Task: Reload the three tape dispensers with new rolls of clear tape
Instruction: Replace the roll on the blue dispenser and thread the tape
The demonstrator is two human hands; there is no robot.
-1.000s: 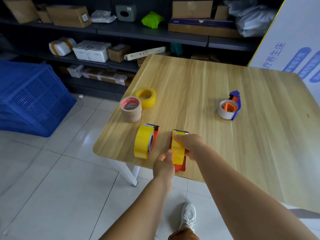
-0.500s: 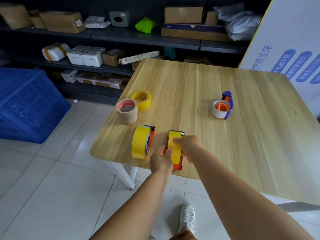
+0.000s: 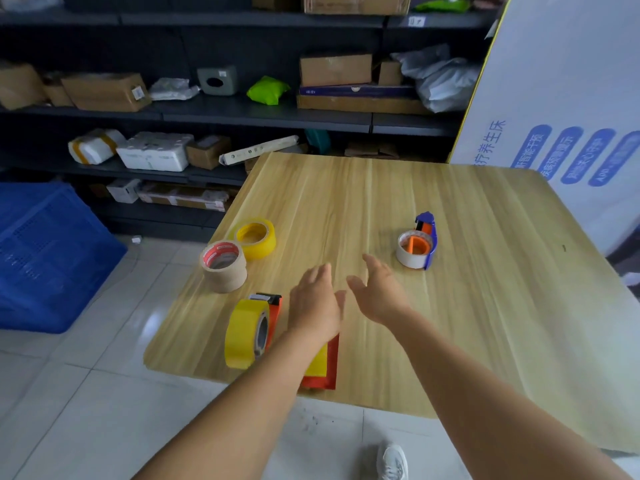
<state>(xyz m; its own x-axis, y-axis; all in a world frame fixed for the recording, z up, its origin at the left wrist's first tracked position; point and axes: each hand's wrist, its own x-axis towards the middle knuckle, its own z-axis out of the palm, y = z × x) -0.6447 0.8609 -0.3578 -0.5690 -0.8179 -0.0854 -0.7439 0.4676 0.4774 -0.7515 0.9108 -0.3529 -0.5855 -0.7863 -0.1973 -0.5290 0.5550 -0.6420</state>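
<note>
Two red dispensers with yellow rolls stand near the table's front edge: one (image 3: 251, 330) on the left, the other (image 3: 322, 367) mostly hidden under my left forearm. A blue dispenser (image 3: 417, 245) with an orange hub and a white roll lies farther right. Loose rolls sit at the left: a yellow roll (image 3: 256, 239) and a brown roll (image 3: 224, 266) with a red core. My left hand (image 3: 315, 303) is above the table with straight fingers, holding nothing. My right hand (image 3: 377, 291) is beside it, fingers spread, empty, pointing toward the blue dispenser.
The wooden table (image 3: 485, 306) stands on a white tiled floor. Dark shelves (image 3: 263, 114) with boxes and parcels run behind it. A blue crate (image 3: 45, 258) is on the floor at left, a white printed board (image 3: 571, 133) at right. My shoe (image 3: 391, 460) shows below.
Both hands have let go of the right red dispenser and moved forward over the table, fingers now straight. The camera has tilted up, showing more shelves.
</note>
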